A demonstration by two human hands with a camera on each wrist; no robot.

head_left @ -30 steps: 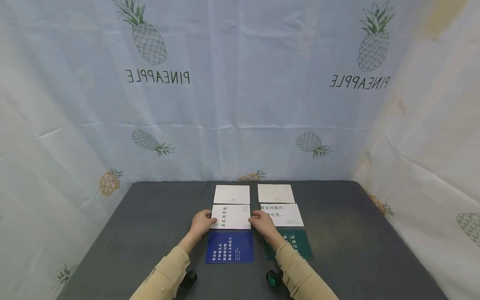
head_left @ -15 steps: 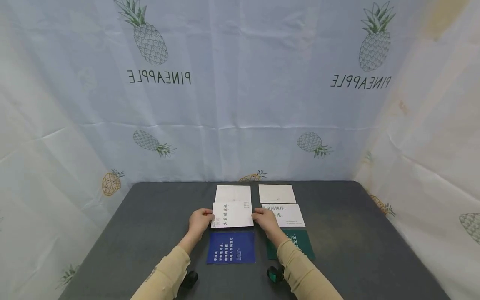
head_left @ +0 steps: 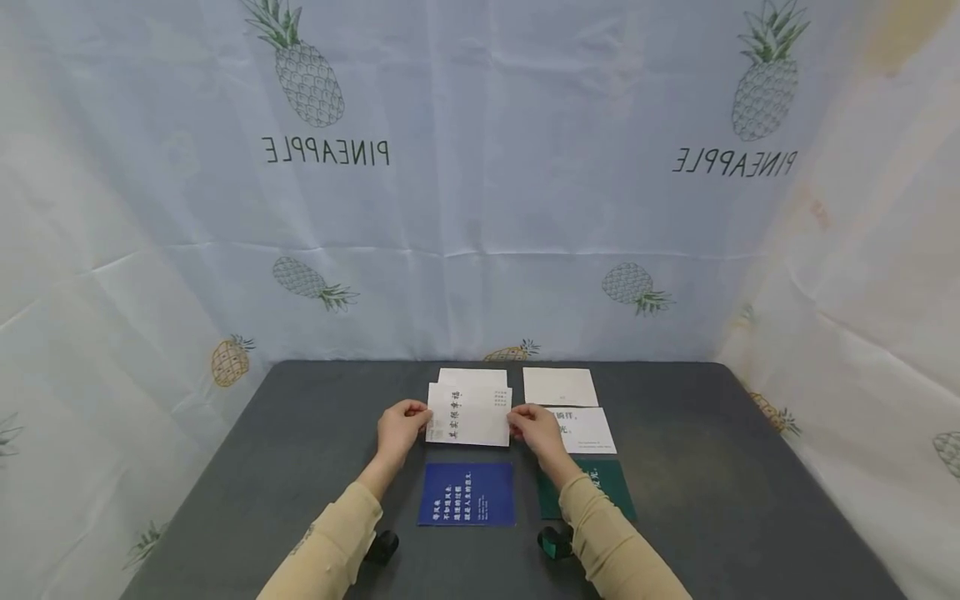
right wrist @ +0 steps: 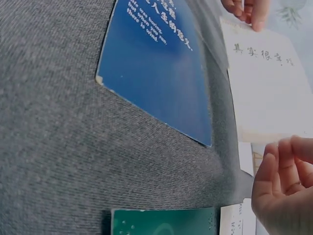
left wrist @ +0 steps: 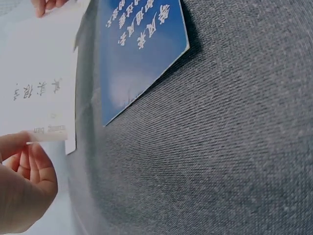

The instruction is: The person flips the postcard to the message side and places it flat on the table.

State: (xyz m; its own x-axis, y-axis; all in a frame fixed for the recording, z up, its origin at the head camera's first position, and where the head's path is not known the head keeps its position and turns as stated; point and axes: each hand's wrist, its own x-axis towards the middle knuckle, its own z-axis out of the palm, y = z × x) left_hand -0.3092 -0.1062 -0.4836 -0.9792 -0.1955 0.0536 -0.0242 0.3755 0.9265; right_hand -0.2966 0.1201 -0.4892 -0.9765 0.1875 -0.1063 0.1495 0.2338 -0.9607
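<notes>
A white card (head_left: 471, 417) with dark Chinese writing is held up off the grey table, its far edge overlapping a plain white card (head_left: 472, 376) behind it. My left hand (head_left: 399, 429) pinches its left edge between thumb and fingers; the left wrist view shows this left hand (left wrist: 24, 186) close up. On the opposite edge, my right hand (head_left: 538, 427) pinches the card too, and in the right wrist view the right hand's fingers (right wrist: 274, 171) meet its border. A blue card (head_left: 467, 495) with white lettering lies nearer to me, below the held one.
To the right lie a blank white card (head_left: 559, 387), a white card with writing (head_left: 587, 431) partly behind my right hand, and a green card (head_left: 611, 487) partly under my right forearm. The dark table (head_left: 735, 483) extends on both sides. A pineapple-print curtain (head_left: 480, 183) hangs behind.
Both hands have lifted the white card off the table and moved it away from me, so it now covers much of the plain white card behind. The other cards stay in place.
</notes>
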